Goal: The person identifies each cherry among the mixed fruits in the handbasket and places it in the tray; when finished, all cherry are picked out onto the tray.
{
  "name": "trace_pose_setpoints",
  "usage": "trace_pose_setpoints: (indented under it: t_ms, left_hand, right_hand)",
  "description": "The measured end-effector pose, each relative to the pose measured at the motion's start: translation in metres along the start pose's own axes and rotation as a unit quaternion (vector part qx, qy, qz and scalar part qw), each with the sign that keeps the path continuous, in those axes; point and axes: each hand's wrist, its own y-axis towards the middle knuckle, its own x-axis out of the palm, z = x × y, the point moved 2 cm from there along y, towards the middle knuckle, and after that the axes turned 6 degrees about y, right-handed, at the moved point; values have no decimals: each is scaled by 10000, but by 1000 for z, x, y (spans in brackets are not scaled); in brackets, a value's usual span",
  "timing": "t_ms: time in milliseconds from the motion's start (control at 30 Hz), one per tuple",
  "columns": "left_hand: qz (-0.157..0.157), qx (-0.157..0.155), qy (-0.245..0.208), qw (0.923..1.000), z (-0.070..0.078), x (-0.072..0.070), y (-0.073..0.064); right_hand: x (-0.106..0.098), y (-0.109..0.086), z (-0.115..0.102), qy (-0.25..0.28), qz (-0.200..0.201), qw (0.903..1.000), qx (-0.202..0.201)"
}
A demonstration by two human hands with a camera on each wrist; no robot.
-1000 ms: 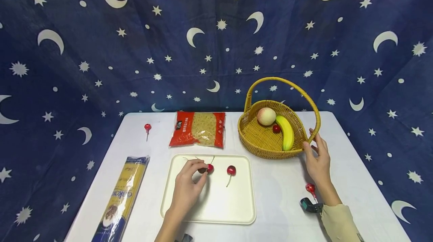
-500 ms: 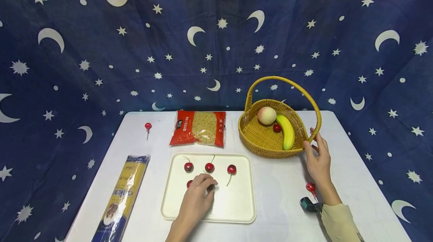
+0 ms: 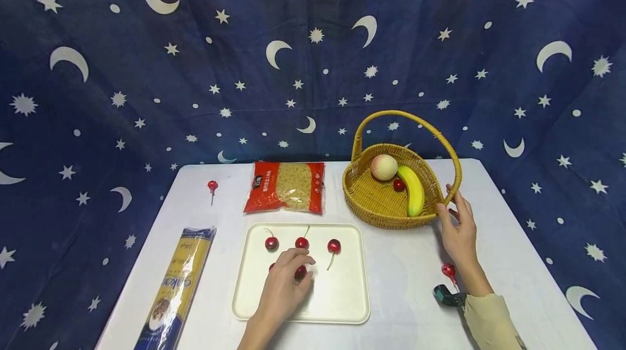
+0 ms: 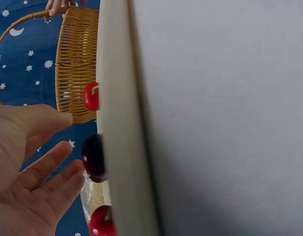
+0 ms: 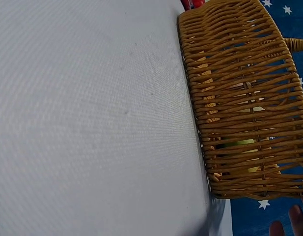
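Note:
Over the cream tray (image 3: pixel 337 301), my left hand (image 3: pixel 283 285) has thumb and fingers spread apart around a dark red cherry (image 3: pixel 300 272). The left wrist view shows that cherry (image 4: pixel 94 158) just beyond the fingertips, with nothing pinched. Another cherry is mostly covered by the hand. Along the tray's far half lie a left cherry (image 3: pixel 271 243), a middle cherry (image 3: pixel 301 242) and a right cherry (image 3: pixel 334 247), all with stems. My right hand (image 3: pixel 461 230) holds the wicker basket (image 3: pixel 376 214) where its handle meets the rim, thumb in front. Inside are a peach (image 3: pixel 383 167), a banana (image 3: pixel 415 192) and one cherry (image 3: pixel 399 185).
Behind the tray lies a red bag of pasta (image 3: pixel 286 187). A long yellow and blue spaghetti pack (image 3: pixel 171 290) is at the left. One small red-headed item (image 3: pixel 212 186) sits at the back left, a similar red item (image 3: pixel 448 271) beside the right wrist's black band (image 3: pixel 447 297).
My left hand has left the far cherries and moved toward me, and its fingers have loosened around the nearer dark cherry, which now shows. My right hand stays on the basket.

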Motion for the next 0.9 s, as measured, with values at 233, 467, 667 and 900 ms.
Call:
trace_pose_setpoints:
  t_ms: [233, 467, 667, 900]
  left_hand:
    - [186, 209, -404, 9988, 3, 1, 22]
    - [365, 505, -1076, 9922, 11, 11, 48]
    - [32, 594, -1327, 9894, 26, 22, 82]
    - [-190, 898, -1358, 9865, 48, 39, 130]
  right_hand:
    - [-1, 0, -1, 13, 0, 10000, -42]
    - [-2, -1, -1, 5, -51, 10000, 24]
    - [-3, -1, -1, -41, -25, 10000, 26]
    - [-1, -1, 1, 20, -40, 10000, -71]
